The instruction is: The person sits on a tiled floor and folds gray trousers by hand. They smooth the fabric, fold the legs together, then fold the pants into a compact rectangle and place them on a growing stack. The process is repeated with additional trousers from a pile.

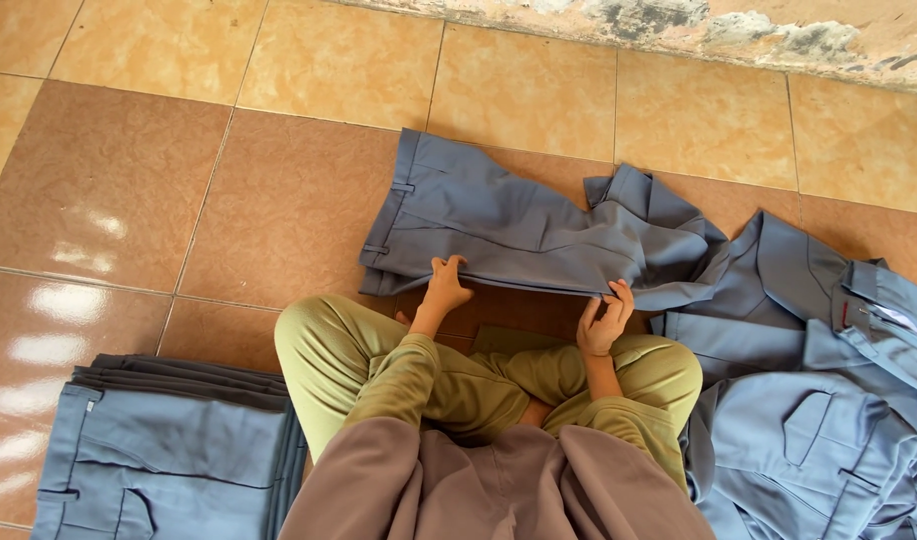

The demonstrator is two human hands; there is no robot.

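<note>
On the tiled floor (279, 210) at twelve o'clock from the knees lay grey trousers (509, 230), folded flat. Looked soft, light and floppy, not slippery; best held along the near edge. Left hand (445, 286) pinched that edge at eleven o'clock; right hand (605, 320) pinched it at one.

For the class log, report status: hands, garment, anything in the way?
Left hand and right hand both gripping near edge of grey-blue trousers. Trousers flat on tile floor. Unfolded pile right, folded stack left.
</note>
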